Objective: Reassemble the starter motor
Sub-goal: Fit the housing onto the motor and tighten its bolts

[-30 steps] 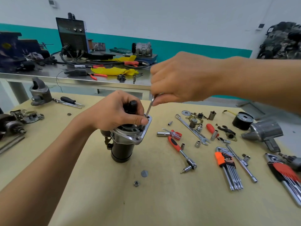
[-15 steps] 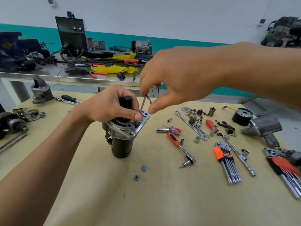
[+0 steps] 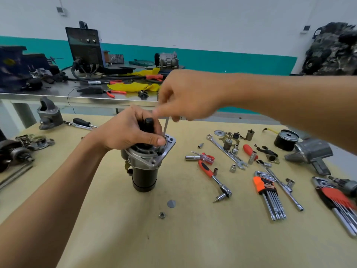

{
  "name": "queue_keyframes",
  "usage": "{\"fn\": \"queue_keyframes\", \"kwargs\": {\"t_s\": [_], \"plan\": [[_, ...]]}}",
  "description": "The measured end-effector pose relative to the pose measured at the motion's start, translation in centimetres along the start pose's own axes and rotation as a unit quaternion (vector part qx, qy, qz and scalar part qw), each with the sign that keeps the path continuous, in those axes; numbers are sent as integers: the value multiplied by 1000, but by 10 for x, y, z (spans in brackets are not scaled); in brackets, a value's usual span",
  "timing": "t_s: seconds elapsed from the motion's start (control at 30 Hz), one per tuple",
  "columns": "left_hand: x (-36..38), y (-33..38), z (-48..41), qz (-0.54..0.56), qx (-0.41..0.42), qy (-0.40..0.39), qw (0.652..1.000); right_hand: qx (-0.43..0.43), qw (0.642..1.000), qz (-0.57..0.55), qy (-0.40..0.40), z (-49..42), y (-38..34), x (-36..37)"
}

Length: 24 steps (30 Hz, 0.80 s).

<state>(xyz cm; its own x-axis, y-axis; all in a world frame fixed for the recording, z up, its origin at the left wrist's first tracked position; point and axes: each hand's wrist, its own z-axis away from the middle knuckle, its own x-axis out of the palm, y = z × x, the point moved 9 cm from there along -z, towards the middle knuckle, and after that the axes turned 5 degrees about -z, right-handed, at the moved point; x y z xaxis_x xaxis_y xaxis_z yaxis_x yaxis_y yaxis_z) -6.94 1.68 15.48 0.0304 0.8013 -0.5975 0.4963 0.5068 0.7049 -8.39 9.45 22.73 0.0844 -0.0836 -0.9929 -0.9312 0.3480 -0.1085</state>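
The motor (image 3: 144, 176) stands upright mid-table (image 3: 193, 238), nearer the far edge. My left grip (image 3: 133, 132) curls round its top. My right grip (image 3: 189, 95) pinches a thin key (image 3: 165, 125) at the flange. Probably tightening a screw; next, turn it, key seated and upright.

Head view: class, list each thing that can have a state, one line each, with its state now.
starter motor, upright on the table, held at its top.
left hand, grips the motor's top.
right hand, pinches the hex key's upper end.
hex key, upright, tip at the motor's flange.
ratchet, lying flat, untouched.
hex key set, lying flat, keys in holder.
nut, loose on the table.
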Motion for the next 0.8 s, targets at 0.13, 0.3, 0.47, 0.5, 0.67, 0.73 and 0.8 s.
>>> {"fn": "queue_keyframes", "kwargs": {"t_s": [0.13, 0.3, 0.47, 0.5, 0.67, 0.73, 0.8], "plan": [[1, -2, 0, 10, -13, -5, 1000, -180, 956, 230, 6, 16, -21, -4], [-1, -3, 1, 26, -4, 1, 1000, -206, 955, 214, 8, 9, -32, -1], [-7, -9, 1, 20, -6, 10, 1000, -90, 986, 107, 91, 19, -29, -1], [-6, -8, 2, 25, -2, 8, 1000, -61, 988, 95, 102, 20, -28, 1], [-2, -9, 2, 27, 0, -13, 1000, -17, 989, 111, 98, 14, -39, 2], [-3, -8, 2, 33, 5, -13, 999, -43, 990, 113, 75, 12, -44, 1], [-3, -5, 2, 37, 18, -14, 999, -93, 986, 130, 40, 16, -49, 3]]}}
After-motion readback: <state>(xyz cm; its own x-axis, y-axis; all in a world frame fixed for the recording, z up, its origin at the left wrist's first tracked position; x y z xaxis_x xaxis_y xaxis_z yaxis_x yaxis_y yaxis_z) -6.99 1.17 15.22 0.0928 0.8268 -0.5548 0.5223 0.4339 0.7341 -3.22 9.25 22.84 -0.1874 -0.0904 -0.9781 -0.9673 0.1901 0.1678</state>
